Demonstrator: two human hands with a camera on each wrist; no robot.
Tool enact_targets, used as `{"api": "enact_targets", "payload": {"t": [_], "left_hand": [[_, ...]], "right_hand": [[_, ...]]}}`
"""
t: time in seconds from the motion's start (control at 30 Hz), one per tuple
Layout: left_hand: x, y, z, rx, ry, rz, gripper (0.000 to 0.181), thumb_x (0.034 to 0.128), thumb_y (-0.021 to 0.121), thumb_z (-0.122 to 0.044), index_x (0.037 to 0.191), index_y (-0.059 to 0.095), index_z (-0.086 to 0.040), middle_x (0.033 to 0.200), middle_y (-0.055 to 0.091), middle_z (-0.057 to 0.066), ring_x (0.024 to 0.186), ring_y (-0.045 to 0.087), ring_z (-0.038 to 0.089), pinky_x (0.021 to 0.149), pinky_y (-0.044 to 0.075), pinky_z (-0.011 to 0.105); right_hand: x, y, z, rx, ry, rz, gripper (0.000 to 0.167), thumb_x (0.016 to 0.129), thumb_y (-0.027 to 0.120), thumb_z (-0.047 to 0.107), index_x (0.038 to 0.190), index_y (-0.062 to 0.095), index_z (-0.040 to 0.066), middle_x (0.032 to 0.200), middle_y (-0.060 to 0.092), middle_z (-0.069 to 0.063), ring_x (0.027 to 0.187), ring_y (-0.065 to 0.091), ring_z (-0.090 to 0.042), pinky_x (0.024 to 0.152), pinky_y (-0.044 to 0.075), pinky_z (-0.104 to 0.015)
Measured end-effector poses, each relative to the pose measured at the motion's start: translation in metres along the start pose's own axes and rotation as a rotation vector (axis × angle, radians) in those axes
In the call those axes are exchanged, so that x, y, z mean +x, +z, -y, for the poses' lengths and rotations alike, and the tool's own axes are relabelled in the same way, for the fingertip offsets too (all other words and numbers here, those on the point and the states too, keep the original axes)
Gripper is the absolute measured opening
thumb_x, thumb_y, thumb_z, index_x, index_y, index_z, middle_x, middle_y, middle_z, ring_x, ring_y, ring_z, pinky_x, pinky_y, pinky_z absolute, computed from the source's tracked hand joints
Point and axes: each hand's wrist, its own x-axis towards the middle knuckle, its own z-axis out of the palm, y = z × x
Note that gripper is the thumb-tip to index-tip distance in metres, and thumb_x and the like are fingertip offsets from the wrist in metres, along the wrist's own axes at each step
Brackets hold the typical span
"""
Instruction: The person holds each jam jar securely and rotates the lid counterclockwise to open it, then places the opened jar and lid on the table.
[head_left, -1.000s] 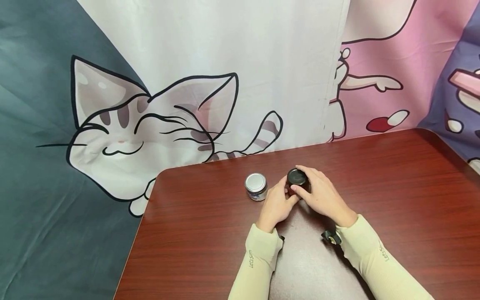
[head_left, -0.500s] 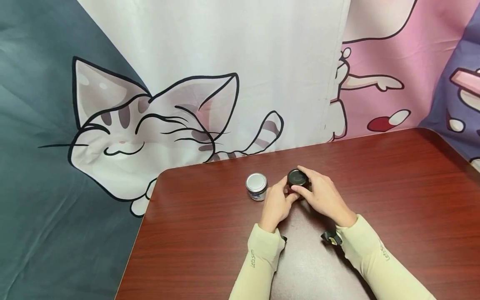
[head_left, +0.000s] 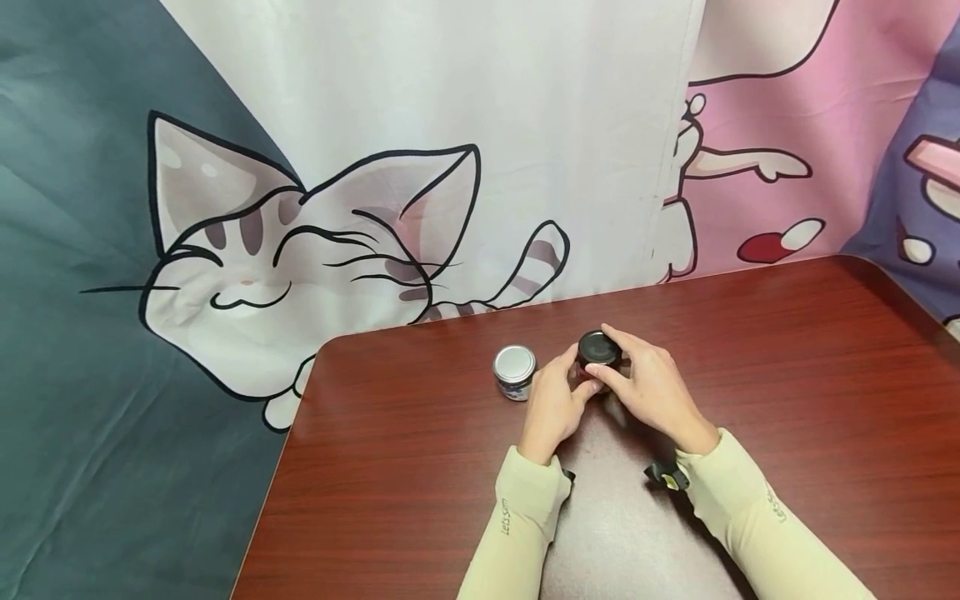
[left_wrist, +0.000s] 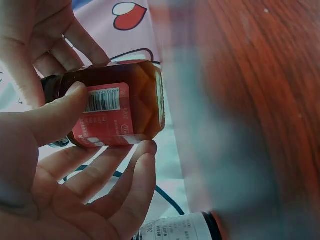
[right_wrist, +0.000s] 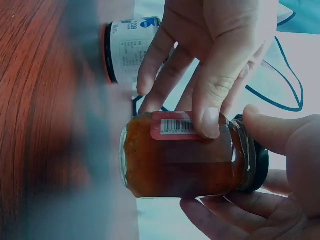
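While your two hands meet over the back part of the table [head_left: 375, 467], they share one jar [right_wrist: 175, 172]. It is upright between them, held up just above the table, with its black lid [head_left: 599, 347] on top. The jar looks brown, and it has a red label [left_wrist: 106, 117] with a bar code. Your left hand [head_left: 551, 398] grips the jar's body: the thumb presses on the label and the other fingers bend round from the other side, so the gap is only as wide as the jar. Your right hand [head_left: 654, 385] holds the jar by its top, thumb on the near side of the lid and fingers curled round the back. That gap is just as wide as the lid. Beside your left hand, a pot [head_left: 514, 367] with a silver top and a white label stands on the table. You can't tell if your knuckles touch it. Pale sleeves [head_left: 517, 517] cover your arms. Behind the table hangs a big cloth [head_left: 525, 100] with a smiling cat [head_left: 285, 267] on it.
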Motion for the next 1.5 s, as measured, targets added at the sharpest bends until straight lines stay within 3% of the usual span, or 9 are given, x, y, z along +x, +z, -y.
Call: {"api": "enact_targets", "payload": {"t": [0.47, 0.73, 1.03, 1.27, 1.5], "left_hand": [[0.002, -0.001, -0.004, -0.001, -0.018, -0.028, 0.059, 0.0864, 0.08, -0.029, 0.14, 0.059, -0.015, 0.125, 0.066, 0.005, 0.117, 0.061, 0.024, 0.101, 0.045, 0.038], [0.002, 0.001, -0.008, 0.015, 0.028, -0.1, 0.059, 0.0817, 0.084, -0.029, 0.135, 0.062, -0.018, 0.12, 0.067, 0.004, 0.111, 0.061, 0.022, 0.097, 0.047, 0.036], [0.002, 0.004, -0.011, -0.02, 0.057, -0.173, 0.066, 0.0706, 0.09, -0.015, 0.131, 0.064, -0.015, 0.116, 0.067, 0.005, 0.108, 0.064, 0.018, 0.092, 0.051, 0.03], [0.003, 0.008, -0.012, -0.004, 0.048, -0.205, 0.064, 0.0707, 0.09, -0.017, 0.129, 0.064, -0.017, 0.118, 0.066, 0.003, 0.108, 0.065, 0.017, 0.09, 0.052, 0.031], [0.003, 0.01, -0.013, 0.025, 0.069, -0.252, 0.058, 0.0714, 0.089, -0.021, 0.124, 0.065, -0.019, 0.107, 0.072, -0.001, 0.095, 0.07, 0.018, 0.08, 0.054, 0.032]], "right_hand": [[0.001, -0.002, 0.006, 0.046, 0.037, -0.036, 0.059, 0.086, 0.08, 0.015, 0.136, 0.057, -0.006, 0.126, 0.065, -0.025, 0.09, 0.072, -0.032, 0.075, 0.053, -0.048], [0.001, -0.002, 0.008, 0.042, 0.053, -0.068, 0.059, 0.085, 0.081, 0.013, 0.135, 0.058, -0.006, 0.123, 0.066, -0.025, 0.089, 0.073, -0.033, 0.074, 0.053, -0.048], [0.001, -0.003, 0.013, 0.06, 0.084, -0.093, 0.057, 0.085, 0.081, 0.012, 0.134, 0.059, -0.005, 0.115, 0.069, -0.025, 0.083, 0.073, -0.033, 0.071, 0.055, -0.05], [0.001, -0.003, 0.017, 0.072, 0.097, -0.109, 0.057, 0.085, 0.081, 0.012, 0.135, 0.06, -0.004, 0.109, 0.071, -0.024, 0.083, 0.073, -0.033, 0.073, 0.055, -0.052], [0.001, -0.004, 0.02, 0.052, 0.066, -0.133, 0.056, 0.083, 0.082, 0.012, 0.133, 0.061, -0.004, 0.116, 0.069, -0.024, 0.084, 0.072, -0.034, 0.074, 0.055, -0.051]]}}
